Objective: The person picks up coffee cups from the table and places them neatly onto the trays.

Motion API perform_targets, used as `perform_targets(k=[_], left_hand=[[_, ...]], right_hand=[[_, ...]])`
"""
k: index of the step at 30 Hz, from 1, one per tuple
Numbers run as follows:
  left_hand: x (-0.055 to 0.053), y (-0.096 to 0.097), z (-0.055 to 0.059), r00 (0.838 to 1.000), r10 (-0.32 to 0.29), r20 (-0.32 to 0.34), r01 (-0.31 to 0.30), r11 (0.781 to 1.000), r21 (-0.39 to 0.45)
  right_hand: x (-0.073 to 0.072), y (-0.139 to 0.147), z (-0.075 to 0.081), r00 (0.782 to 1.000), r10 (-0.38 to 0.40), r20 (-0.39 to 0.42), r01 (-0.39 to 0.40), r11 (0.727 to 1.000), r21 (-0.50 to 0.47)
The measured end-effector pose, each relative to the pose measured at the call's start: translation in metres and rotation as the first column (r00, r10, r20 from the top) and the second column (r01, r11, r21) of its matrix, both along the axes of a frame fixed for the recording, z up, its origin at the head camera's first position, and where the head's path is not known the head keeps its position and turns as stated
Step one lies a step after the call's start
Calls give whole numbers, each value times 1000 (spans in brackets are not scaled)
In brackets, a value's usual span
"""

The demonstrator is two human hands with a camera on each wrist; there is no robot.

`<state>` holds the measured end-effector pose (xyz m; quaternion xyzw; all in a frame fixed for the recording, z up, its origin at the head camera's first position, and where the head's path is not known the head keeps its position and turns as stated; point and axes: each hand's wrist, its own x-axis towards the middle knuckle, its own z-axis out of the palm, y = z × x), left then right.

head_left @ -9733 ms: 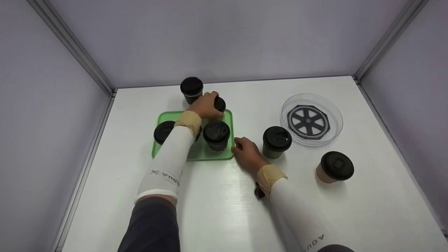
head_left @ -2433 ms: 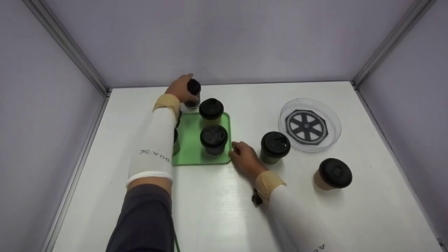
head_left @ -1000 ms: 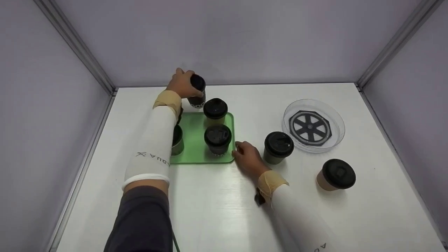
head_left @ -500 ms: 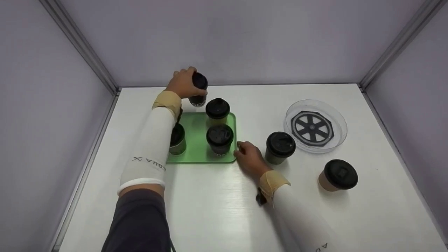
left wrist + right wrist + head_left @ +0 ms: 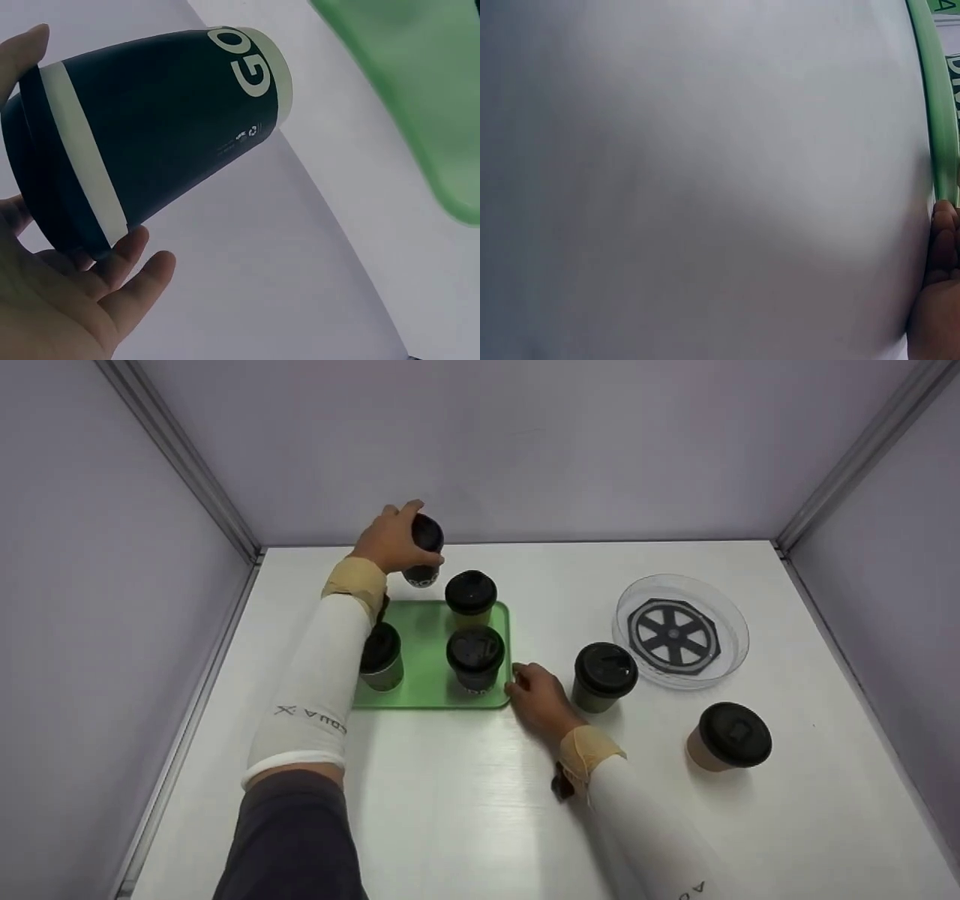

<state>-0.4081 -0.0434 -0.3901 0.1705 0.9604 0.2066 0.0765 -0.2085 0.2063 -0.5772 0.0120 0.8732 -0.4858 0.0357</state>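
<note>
My left hand (image 5: 391,540) grips a dark paper coffee cup (image 5: 165,120) around its black lid, behind the green tray (image 5: 420,701). In the left wrist view the cup has white lettering and its base is clear of the table. On the tray stand three lidded coffee cups: a back-right cup (image 5: 471,594), a front-right cup (image 5: 475,652) and a left cup (image 5: 382,656), which my left forearm partly overlaps. My right hand (image 5: 541,699) holds the tray's right rim near the front corner; its curled fingers (image 5: 943,240) show at the rim in the right wrist view.
Right of my right hand stands a lidded cup (image 5: 604,675), and farther right a brown cup (image 5: 727,735) with a black lid. Behind them lies a clear round dish (image 5: 731,652) with a black spoked pattern. Walls enclose the white table (image 5: 465,795) at the back and sides.
My left hand has gone from the tray's back-right cup to the dark cup behind the tray, gripped it and lifted it slightly. My right hand has stayed at the tray's rim.
</note>
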Motion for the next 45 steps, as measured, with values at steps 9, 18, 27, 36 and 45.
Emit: perform_targets(k=[9, 18, 27, 36, 45], left_hand=[[7, -5, 3, 1000, 6, -28, -6, 1000, -10], [12, -17, 1, 999, -3, -50, 3, 1000, -3], [15, -26, 2, 998, 12, -65, -13, 1000, -6], [15, -32, 6, 998, 4, -57, -8, 998, -70], [18, -38, 8, 998, 14, -53, -19, 997, -78]], right_hand=[[-1, 2, -1, 1000, -11, 7, 11, 999, -42], [0, -2, 0, 999, -19, 29, 21, 997, -68], [-3, -2, 0, 1000, -7, 8, 7, 1000, -2], [-3, -4, -1, 999, -24, 23, 25, 999, -39], [-5, -4, -1, 1000, -9, 6, 9, 999, -45]])
